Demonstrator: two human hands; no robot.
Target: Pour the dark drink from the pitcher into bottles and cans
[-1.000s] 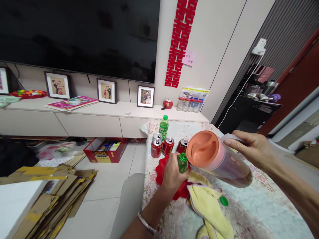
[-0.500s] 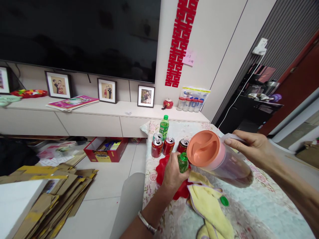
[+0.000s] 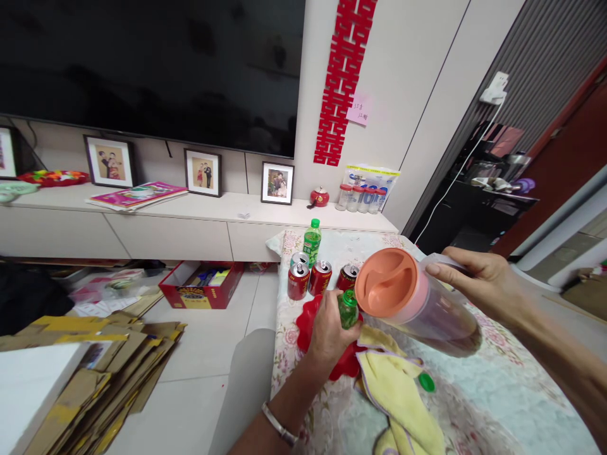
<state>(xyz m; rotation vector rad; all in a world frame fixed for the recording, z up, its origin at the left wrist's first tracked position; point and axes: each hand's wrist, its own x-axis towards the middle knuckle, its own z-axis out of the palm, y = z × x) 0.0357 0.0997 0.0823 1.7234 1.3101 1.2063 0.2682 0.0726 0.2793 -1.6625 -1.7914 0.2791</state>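
My left hand is wrapped round a green bottle whose top is uncapped, over a red scalloped tray. By its handle, my right hand grips a clear pitcher with an orange lid. Brownish liquid lies inside the pitcher, which is tilted so that its lid end is at the bottle's mouth. Whether liquid is flowing between them I cannot tell. Below the pitcher are a yellow cloth and a green bottle cap on the flowered tablecloth.
Behind my left hand stand red cans and a capped green bottle. Farther back, a low cabinet carries picture frames and several red-lidded jars. Flattened cardboard and a red box lie on the floor at left.
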